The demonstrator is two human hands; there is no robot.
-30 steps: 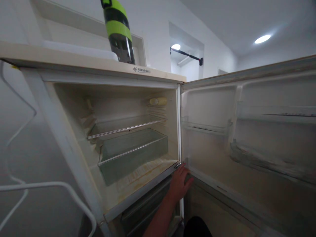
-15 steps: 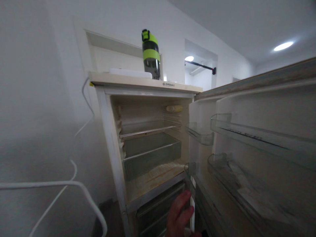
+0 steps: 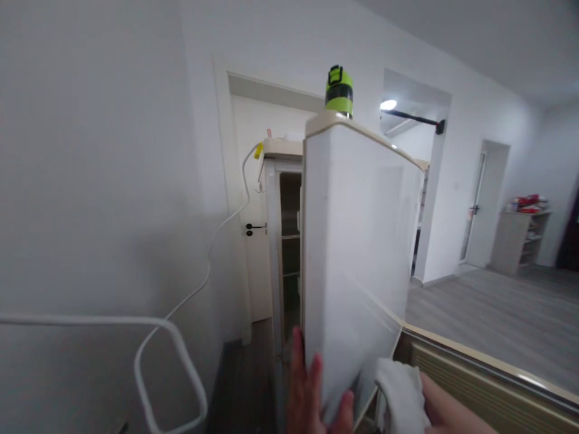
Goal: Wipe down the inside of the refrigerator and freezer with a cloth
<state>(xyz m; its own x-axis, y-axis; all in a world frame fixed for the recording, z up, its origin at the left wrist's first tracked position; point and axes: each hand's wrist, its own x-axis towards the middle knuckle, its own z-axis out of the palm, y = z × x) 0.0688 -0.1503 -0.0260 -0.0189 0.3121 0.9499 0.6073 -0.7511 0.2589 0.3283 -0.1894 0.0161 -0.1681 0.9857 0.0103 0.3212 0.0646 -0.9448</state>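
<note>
The refrigerator's upper door (image 3: 357, 229) stands partly open, with its white outer face toward me. My left hand (image 3: 312, 392) touches the lower part of the door's near edge, its fingers spread. My right hand (image 3: 441, 401) grips a white cloth (image 3: 400, 386) beside the lower part of the door; the cloth covers its fingertips. Behind the door, the refrigerator body (image 3: 272, 241) shows only a narrow strip of its shelves. Part of a bottle with a green and black lid (image 3: 339, 90) rises above the door's top edge.
A white cable (image 3: 208, 265) runs along the left wall, with a thick white loop (image 3: 185, 361) nearer me. A ribbed, beige-edged panel (image 3: 488, 386) juts out at lower right. Behind are a white room door (image 3: 253, 271) and a small cabinet (image 3: 511, 241).
The upper door has swung from wide open to partly open, hiding most of the interior. The cloth and my right hand have come into view, and the camera view has shifted.
</note>
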